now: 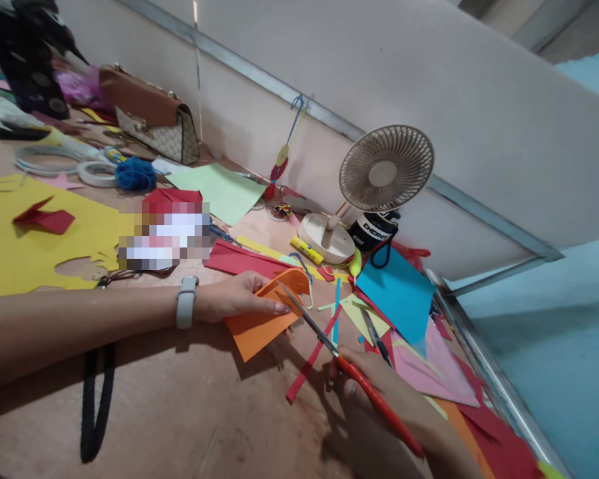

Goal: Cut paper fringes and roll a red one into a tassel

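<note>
My left hand (239, 297), with a grey band on the wrist, pinches a folded orange paper (259, 324) above the brown table. My right hand (394, 399) grips red-handled scissors (339, 359). Their blades are parted and reach into the orange paper's upper edge near my left fingertips. A red paper strip (310, 362) lies under the scissors.
A small desk fan (374, 179) stands near the wall beside a black can (374, 229). Blue (397, 293), pink (429, 369), green (219, 189) and yellow (10, 246) sheets cover the table. A brown handbag (152, 113) and tape rolls (97, 173) sit at back left. The table's metal edge (484, 362) runs at right.
</note>
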Action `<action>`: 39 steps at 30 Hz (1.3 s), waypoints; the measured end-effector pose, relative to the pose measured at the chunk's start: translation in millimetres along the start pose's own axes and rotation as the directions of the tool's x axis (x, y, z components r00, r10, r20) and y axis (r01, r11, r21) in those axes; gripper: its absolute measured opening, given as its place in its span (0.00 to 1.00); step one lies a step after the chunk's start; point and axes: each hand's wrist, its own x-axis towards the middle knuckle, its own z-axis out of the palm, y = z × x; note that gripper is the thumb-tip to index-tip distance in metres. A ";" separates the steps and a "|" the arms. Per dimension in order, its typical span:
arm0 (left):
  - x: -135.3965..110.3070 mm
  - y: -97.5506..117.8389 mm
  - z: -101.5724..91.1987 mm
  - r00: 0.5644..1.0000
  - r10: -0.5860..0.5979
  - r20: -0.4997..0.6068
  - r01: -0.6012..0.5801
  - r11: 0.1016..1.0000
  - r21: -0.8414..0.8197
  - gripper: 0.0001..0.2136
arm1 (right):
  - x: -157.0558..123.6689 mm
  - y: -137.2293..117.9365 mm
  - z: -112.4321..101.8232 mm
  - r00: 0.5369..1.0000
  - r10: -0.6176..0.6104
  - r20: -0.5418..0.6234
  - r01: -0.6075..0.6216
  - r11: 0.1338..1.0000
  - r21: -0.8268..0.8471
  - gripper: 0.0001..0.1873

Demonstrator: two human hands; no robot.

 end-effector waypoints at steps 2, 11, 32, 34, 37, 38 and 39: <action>-0.2 0.5 -0.1 1.000 -0.010 -0.009 0.010 1.000 0.005 0.15 | 2.0 -1.5 0.2 1.000 0.018 -0.005 -0.018 1.000 0.008 0.30; -1.8 2.1 0.8 0.999 -0.025 -0.038 0.026 0.999 0.025 0.13 | 5.3 -0.5 1.8 0.997 0.083 0.000 -0.083 0.995 0.057 0.29; 5.5 19.5 2.2 0.934 0.070 -0.351 -0.036 0.994 0.101 0.15 | 7.2 9.4 5.2 0.982 0.183 -0.039 -0.166 0.946 0.280 0.28; 5.5 19.6 1.4 0.930 0.084 -0.357 -0.033 0.989 0.147 0.15 | 5.7 9.2 4.6 0.983 0.179 -0.033 -0.160 0.938 0.308 0.28; 6.2 17.9 -0.3 0.939 0.068 -0.337 -0.020 0.989 0.146 0.15 | 3.0 5.4 -0.4 0.983 0.184 -0.014 -0.167 0.921 0.353 0.27; 6.5 17.5 -0.7 0.938 0.066 -0.342 -0.021 0.991 0.136 0.15 | 2.3 3.7 -2.8 0.985 0.173 -0.007 -0.158 0.916 0.370 0.27; 6.9 17.5 -1.0 0.931 0.073 -0.358 -0.030 0.992 0.123 0.14 | 1.7 2.1 -5.3 0.988 0.157 0.003 -0.146 0.909 0.390 0.27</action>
